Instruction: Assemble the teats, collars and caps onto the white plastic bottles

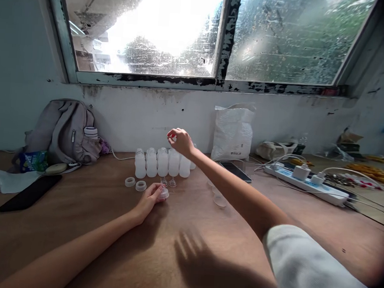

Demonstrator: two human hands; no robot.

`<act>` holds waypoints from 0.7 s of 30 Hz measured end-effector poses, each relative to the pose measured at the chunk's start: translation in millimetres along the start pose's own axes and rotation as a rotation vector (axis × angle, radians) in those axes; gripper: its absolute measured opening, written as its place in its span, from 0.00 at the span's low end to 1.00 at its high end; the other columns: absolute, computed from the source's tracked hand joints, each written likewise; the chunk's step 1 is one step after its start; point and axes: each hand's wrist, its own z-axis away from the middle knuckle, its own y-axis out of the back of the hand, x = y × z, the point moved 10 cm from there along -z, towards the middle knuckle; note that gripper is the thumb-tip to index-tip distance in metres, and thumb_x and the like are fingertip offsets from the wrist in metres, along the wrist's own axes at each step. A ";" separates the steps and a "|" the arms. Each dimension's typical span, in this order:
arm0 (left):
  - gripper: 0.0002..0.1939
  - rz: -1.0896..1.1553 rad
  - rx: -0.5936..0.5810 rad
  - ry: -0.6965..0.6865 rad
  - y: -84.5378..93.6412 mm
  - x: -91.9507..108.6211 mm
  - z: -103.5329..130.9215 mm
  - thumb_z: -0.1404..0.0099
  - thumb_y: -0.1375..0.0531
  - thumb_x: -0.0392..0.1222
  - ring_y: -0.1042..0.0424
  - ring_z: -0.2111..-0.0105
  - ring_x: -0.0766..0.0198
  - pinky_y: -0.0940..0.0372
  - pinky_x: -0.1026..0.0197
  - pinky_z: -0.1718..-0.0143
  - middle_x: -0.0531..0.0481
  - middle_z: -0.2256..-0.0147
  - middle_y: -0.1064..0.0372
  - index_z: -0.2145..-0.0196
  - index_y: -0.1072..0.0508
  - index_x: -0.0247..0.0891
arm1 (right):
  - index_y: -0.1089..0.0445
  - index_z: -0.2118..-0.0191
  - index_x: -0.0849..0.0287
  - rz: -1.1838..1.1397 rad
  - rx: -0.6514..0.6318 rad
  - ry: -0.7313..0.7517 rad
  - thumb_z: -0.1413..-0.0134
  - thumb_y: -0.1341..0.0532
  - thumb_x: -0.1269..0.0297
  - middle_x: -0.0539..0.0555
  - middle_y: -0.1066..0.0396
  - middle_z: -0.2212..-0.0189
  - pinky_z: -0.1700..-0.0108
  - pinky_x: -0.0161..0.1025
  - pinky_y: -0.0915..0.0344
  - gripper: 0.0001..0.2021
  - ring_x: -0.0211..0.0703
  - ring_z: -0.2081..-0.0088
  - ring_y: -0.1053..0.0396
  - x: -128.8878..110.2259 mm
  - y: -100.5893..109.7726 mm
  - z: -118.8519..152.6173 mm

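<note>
My left hand (pixel 151 197) rests on the brown tabletop, its fingers closed on a translucent bottle collar ring (pixel 164 194). Two similar collar rings, a left one (pixel 130 182) and a right one (pixel 141 185), lie just beyond it. Clear bottle nipples (pixel 172 183) stand close to my fingertips. Behind them is a row of frosted baby bottles (pixel 151 163), upright. Over the right end of this row my right hand (pixel 181 142) is raised, fingers curled together. A bit of red shows between its fingers; what it is, I cannot make out. Clear round pieces (pixel 220 201) lie partly hidden by my right forearm.
A white plastic bag (pixel 232 133) leans on the wall, with a dark phone (pixel 235 171) before it. The power strip (pixel 307 183) and its cables lie at right. At left are a grey backpack (pixel 63 130) and a black flat case (pixel 30 193).
</note>
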 end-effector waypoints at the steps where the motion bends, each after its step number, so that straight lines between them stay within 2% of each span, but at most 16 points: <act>1: 0.16 -0.001 0.001 -0.003 0.3 0.3 0.3 0.45 0.43 0.51 0.36 0.61 0.62 0.37 0.62 0.62 0.46 0.62 0.36 0.64 0.31 0.37 | 0.34 0.59 0.57 0.038 -0.056 -0.037 0.46 0.50 0.63 0.55 0.34 0.60 0.55 0.39 0.44 0.12 0.44 0.55 0.40 4.0 -3.0 -17.8; 3: 0.16 -0.003 0.002 -0.007 1.0 0.7 0.8 0.44 0.43 0.51 0.36 0.61 0.62 0.37 0.63 0.63 0.47 0.62 0.36 0.64 0.32 0.37 | 0.31 0.65 0.59 0.088 -0.158 -0.094 0.51 0.46 0.64 0.56 0.32 0.65 0.54 0.43 0.45 0.09 0.48 0.55 0.40 12.1 -13.6 -44.8; 5: 0.16 -0.005 0.008 -0.010 2.1 0.8 0.7 0.44 0.43 0.51 0.36 0.62 0.62 0.36 0.63 0.63 0.47 0.63 0.36 0.64 0.32 0.36 | 0.30 0.69 0.62 0.131 -0.260 -0.141 0.57 0.41 0.65 0.58 0.32 0.67 0.54 0.46 0.46 0.07 0.50 0.55 0.40 21.0 -29.9 -59.9; 8: 0.16 0.000 0.022 -0.013 4.8 -0.4 -0.6 0.45 0.43 0.51 0.35 0.63 0.62 0.36 0.63 0.65 0.46 0.63 0.36 0.64 0.32 0.36 | 0.30 0.71 0.63 0.195 -0.404 -0.201 0.65 0.36 0.67 0.59 0.31 0.65 0.52 0.51 0.48 0.10 0.54 0.53 0.41 33.3 -57.6 -64.8; 12: 0.16 0.012 0.021 -0.019 7.5 -3.5 -2.8 0.44 0.44 0.51 0.35 0.63 0.62 0.35 0.63 0.66 0.46 0.63 0.37 0.64 0.32 0.36 | 0.30 0.68 0.64 0.260 -0.555 -0.273 0.68 0.34 0.62 0.61 0.31 0.63 0.53 0.56 0.49 0.16 0.58 0.55 0.38 43.6 -85.7 -57.1; 16: 0.16 0.020 0.027 -0.028 10.3 -4.7 -3.3 0.43 0.45 0.51 0.36 0.63 0.63 0.35 0.62 0.66 0.47 0.64 0.38 0.65 0.32 0.36 | 0.31 0.67 0.64 0.301 -0.618 -0.308 0.67 0.34 0.60 0.61 0.30 0.65 0.53 0.59 0.51 0.17 0.58 0.58 0.35 45.7 -97.8 -52.9; 21: 0.15 0.015 0.027 -0.028 9.8 -4.2 -3.6 0.43 0.46 0.51 0.37 0.64 0.63 0.35 0.63 0.67 0.47 0.63 0.38 0.64 0.33 0.36 | 0.32 0.66 0.63 0.291 -0.573 -0.316 0.63 0.36 0.64 0.61 0.31 0.64 0.53 0.59 0.50 0.14 0.56 0.58 0.36 44.1 -95.2 -54.9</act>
